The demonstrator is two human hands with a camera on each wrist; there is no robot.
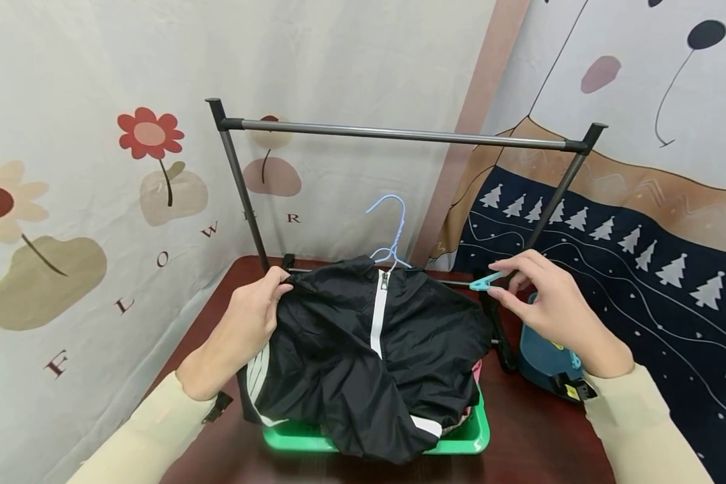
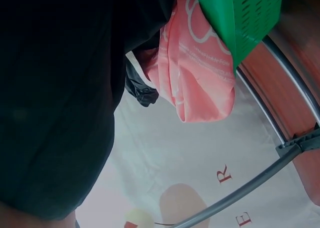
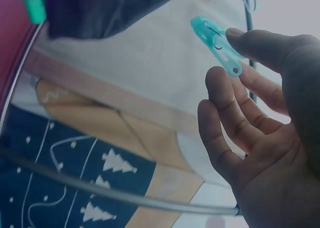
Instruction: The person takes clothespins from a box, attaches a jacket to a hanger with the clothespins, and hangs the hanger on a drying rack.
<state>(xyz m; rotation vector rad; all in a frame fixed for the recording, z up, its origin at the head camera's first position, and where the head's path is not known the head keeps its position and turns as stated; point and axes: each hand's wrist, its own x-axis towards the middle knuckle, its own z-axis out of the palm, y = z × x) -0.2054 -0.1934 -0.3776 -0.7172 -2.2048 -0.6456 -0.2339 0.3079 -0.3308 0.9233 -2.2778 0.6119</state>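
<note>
A black jacket [image 1: 339, 336] with a white zip strip hangs on a light-blue wire hanger [image 1: 397, 228], whose hook points up from the collar. My left hand [image 1: 242, 329] pinches the jacket at its left shoulder. Level with the other shoulder and a little apart from it, my right hand [image 1: 544, 302] holds a light-blue clothespin [image 1: 484, 281] between thumb and fingers. The right wrist view shows the same clothespin [image 3: 217, 45] with its spring. Dark cloth fills much of the left wrist view and hides the fingers there.
Behind the jacket stands a metal clothes rack [image 1: 399, 133]. A green basket [image 1: 468, 440] sits below the jacket, with pink cloth [image 2: 200, 78] at its rim. At right, a blue container [image 1: 538, 359] rests on the dark red table [image 1: 538, 444]. Printed curtains hang behind.
</note>
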